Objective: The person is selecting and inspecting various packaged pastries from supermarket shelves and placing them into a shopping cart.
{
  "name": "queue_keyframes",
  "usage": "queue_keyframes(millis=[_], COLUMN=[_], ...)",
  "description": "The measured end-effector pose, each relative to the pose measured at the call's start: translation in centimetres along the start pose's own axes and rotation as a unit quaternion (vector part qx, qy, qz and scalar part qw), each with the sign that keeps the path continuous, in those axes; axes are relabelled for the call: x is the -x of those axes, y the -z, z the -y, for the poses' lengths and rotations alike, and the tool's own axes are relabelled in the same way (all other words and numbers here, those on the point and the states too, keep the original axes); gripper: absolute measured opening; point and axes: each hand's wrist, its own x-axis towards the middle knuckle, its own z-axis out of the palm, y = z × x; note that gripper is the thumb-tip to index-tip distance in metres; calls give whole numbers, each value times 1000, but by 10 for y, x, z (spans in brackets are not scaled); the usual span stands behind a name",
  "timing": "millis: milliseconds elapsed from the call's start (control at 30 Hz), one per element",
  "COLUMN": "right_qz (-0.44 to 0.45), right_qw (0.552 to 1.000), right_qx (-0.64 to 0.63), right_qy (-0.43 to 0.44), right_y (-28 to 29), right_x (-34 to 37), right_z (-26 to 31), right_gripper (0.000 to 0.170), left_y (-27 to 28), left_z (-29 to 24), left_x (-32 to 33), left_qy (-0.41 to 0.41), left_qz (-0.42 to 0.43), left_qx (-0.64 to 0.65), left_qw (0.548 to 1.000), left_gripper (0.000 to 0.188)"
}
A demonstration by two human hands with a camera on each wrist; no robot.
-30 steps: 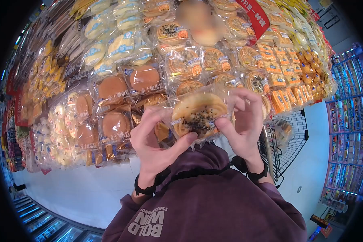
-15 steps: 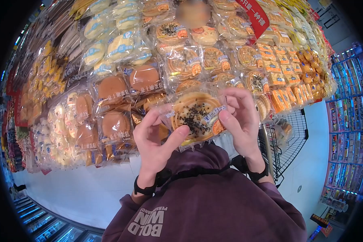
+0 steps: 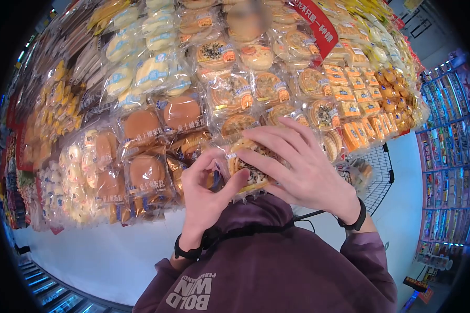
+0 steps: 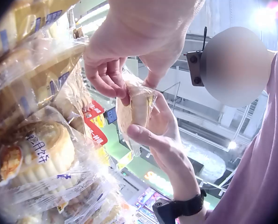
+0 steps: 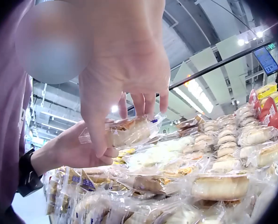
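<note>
L hand (image 3: 202,195), part-curled, pinches round, seed-topped pastry (image 3: 254,178) in crinkly clear wrap; R hand (image 3: 309,175), straighter-fingered, grips it too.

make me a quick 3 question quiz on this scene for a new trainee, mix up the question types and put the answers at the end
1. Multiple choice: the left hand and right hand both hold the wrapped pastry. In the head view, which hand has its fingers stretched across the top of it?
A) left
B) right
C) neither

2. True or false: the wire cart is on the person's right-hand side.

3. Fill in the blank: the sign with white lettering, beyond the hands, is coloured ____.

Key: 1. B; 2. true; 3. red
</note>
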Motion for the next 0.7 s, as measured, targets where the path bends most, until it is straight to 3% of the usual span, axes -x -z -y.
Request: queue_keyframes(millis=[100, 167, 200, 300, 400, 500, 700], right_qz=[11, 70, 99, 52, 32, 9, 79], right_qw=[1000, 997, 995, 998, 998, 998, 997], right_qx=[-11, 7, 16, 21, 39, -12, 14], right_qy=[13, 23, 28, 37, 25, 57, -3], right_y=[0, 10, 15, 30, 36, 18, -19], right_x=[-7, -12, -15, -34, -71, -97, -120], right_z=[-3, -9, -15, -48, -108, -156, -201], right_gripper=[63, 67, 70, 72, 72, 68, 70], left_y=[0, 1, -2, -5, -1, 3, 0], left_z=[3, 4, 2, -9, -14, -13, -15], left_x=[0, 0, 0, -2, -1, 3, 4], left_qy=[12, 34, 2, -81, -91, -90, -78], left_qz=[0, 16, -4, -46, -81, -38, -37], left_qx=[-27, -53, -49, -49, -15, -48, -22], left_qw=[1000, 998, 999, 994, 992, 994, 996], left_gripper=[33, 37, 40, 52, 48, 40, 30])
